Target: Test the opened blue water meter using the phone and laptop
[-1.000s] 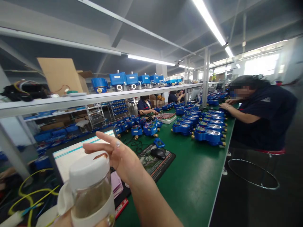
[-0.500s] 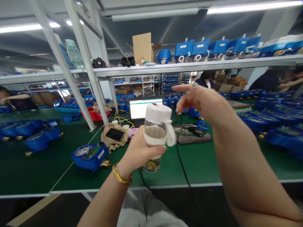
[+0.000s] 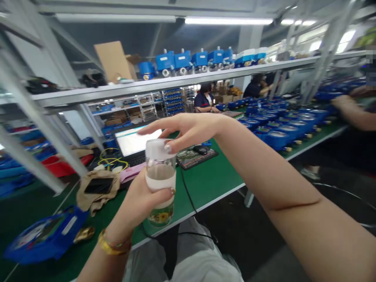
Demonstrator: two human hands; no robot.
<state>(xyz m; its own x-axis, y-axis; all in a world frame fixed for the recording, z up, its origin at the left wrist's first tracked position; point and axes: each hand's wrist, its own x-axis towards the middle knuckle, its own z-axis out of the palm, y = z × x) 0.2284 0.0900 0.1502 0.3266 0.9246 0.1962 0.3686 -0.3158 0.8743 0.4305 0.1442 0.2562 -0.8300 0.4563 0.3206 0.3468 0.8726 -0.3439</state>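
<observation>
My left hand (image 3: 143,199) is wrapped round the middle of a clear drinking bottle (image 3: 161,172), which stands nearly upright above the table's front part. The bottle has a white lid (image 3: 155,150), a white band round its body, and yellow and green pieces showing near its bottom. Over the lid reaches my right hand (image 3: 190,127), palm down with its fingers stretched out. Its thumb is at the lid's right side; whether it presses there I cannot tell. A laptop (image 3: 129,143) stands open behind the bottle.
On the green table (image 3: 217,172) lie a blue meter (image 3: 49,235) with a brass fitting, a phone (image 3: 99,186) on a brown cloth, and a mouse (image 3: 201,149) on a pad. Rows of blue meters (image 3: 282,133) stand at right. Co-workers sit beyond. A shelf (image 3: 176,80) crosses above.
My right hand has come down and left, from beside the bottle to over its lid. My view has turned right. The left hand still holds the bottle; the white strap is no longer seen.
</observation>
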